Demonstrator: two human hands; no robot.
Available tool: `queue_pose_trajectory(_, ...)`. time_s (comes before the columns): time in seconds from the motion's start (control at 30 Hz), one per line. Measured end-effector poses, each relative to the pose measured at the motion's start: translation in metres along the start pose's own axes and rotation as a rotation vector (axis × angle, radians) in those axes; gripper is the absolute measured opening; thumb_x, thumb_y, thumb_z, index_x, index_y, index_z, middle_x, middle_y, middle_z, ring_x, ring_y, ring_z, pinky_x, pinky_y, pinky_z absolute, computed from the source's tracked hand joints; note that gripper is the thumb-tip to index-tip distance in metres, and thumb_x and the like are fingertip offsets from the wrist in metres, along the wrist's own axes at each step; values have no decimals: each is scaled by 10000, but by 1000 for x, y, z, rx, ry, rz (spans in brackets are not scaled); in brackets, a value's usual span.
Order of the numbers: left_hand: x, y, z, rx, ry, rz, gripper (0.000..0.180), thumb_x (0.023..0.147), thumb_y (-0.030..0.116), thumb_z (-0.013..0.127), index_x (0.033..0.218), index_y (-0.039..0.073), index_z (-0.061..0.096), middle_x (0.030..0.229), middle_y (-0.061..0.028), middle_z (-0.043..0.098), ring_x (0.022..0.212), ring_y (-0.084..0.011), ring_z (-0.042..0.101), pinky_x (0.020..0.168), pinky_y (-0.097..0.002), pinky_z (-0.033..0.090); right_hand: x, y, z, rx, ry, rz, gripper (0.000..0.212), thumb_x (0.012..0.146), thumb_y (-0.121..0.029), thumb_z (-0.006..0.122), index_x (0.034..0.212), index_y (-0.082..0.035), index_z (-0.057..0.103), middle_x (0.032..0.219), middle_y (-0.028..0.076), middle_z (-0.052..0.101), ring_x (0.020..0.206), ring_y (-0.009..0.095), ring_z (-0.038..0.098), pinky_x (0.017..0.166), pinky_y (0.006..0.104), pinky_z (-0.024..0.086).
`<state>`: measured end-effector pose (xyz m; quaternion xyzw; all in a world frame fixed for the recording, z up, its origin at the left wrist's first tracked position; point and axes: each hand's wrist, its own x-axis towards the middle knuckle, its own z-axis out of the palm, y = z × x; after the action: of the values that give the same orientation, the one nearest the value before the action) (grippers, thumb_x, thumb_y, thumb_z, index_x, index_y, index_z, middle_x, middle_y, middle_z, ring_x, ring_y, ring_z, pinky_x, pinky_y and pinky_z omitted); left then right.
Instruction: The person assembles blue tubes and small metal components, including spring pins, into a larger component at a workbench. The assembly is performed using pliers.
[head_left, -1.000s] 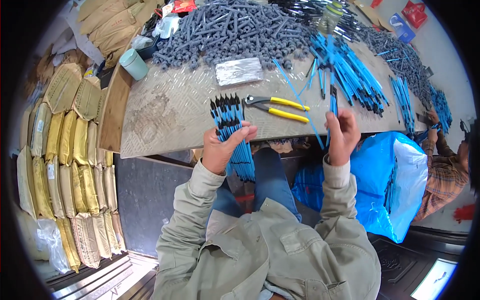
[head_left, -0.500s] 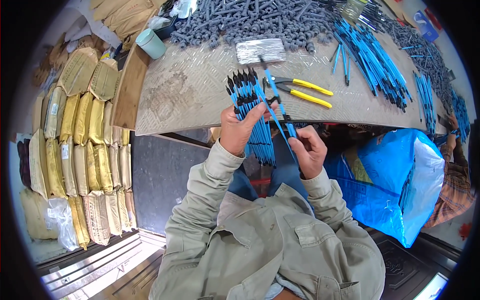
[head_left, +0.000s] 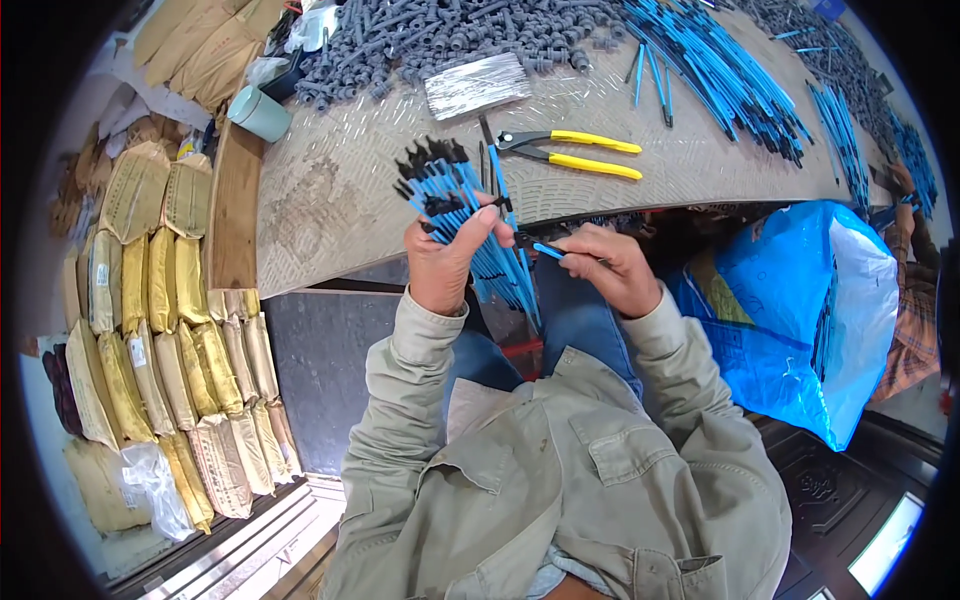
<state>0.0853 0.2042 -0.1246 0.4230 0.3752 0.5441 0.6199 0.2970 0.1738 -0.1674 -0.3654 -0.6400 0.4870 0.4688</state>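
Bundle of black-tipped blue rods (head_left: 502, 273) sits gripped in the left hand (head_left: 442, 258), jutting above and below it. The right hand (head_left: 614, 264) pinches a blue piece (head_left: 547, 249) just beside the bundle.

Pale green cylindrical cup (head_left: 260, 114) near a brown wooden board (head_left: 236, 215), stacked gold and tan packages (head_left: 162, 275), crumpled clear plastic bag (head_left: 160, 492) against them, yellow-handled dark metal pliers (head_left: 580, 138) on the grey worktop (head_left: 320, 235)

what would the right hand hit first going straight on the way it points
Most likely the bundle of black-tipped blue rods held in the left hand, though depth is unclear.
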Motion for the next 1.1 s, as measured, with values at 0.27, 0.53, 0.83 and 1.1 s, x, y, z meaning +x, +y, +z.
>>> queue_pose_trajectory(0.27,-2,2,-7,15,-74,83,170,796,9,640,957,-24,596,801,-157,659,703,-223,646,655,-344,532,29,-15,-30,-802,-249,-357,355,721,2,576,1067,-77,578,816,54,561,716,206,583,597,304,460)
queue_pose_trajectory(0.53,-1,6,-23,106,-203,113,150,775,-41,639,922,-26,614,845,-177,662,805,-264,655,739,-383,527,90,-26,-32,-1147,-501,-583,417,689,-127,605,1102,-158,553,975,28,546,898,180,569,771,375,439)
queue_pose_trajectory(0.83,2,-14,-30,190,-295,227,207,737,-66,649,936,-12,634,933,-173,664,930,-278,639,830,-382,499,144,13,-25,-1120,-245,-742,513,739,-131,597,1236,-219,502,1222,54,513,1099,211,513,991,413,344)
queue_pose_trajectory(1.1,12,-10,-45,338,-416,278,237,725,-73,657,954,-12,642,1009,-165,654,967,-264,633,864,-349,482,132,30,-40,-1249,-19,-291,539,792,-135,579,1312,-178,439,1345,65,436,1232,237,424,1044,426,296)
